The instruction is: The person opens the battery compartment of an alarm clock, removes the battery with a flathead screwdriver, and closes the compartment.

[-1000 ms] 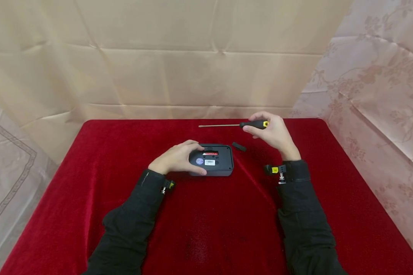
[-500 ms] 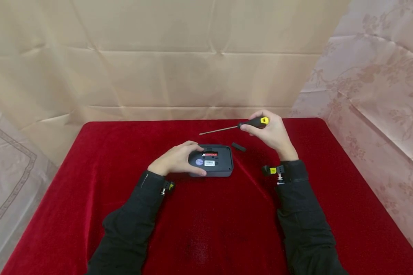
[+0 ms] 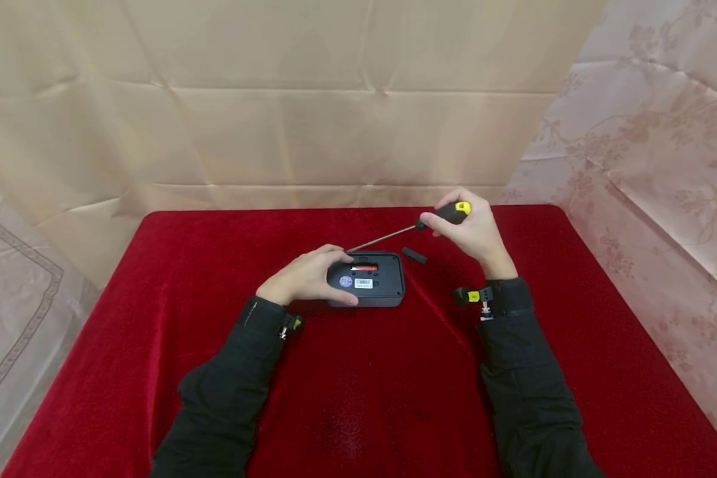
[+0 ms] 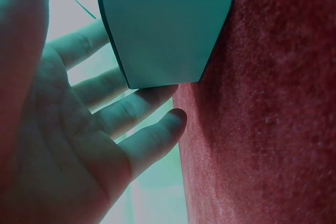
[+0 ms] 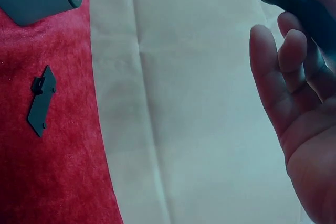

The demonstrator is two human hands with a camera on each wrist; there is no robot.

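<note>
1. Resting on the red tabletop (image 3: 155, 372), the left hand (image 3: 301, 275) lies with relaxed fingers against the left side of the dark box (image 3: 370, 279).
2. Lying just beyond the box is a small black cover (image 3: 414, 254).
3. Farther back, the right hand (image 3: 475, 229) has its grip curled round the screwdriver (image 3: 448, 214), whose tip slants down toward the box.
</note>
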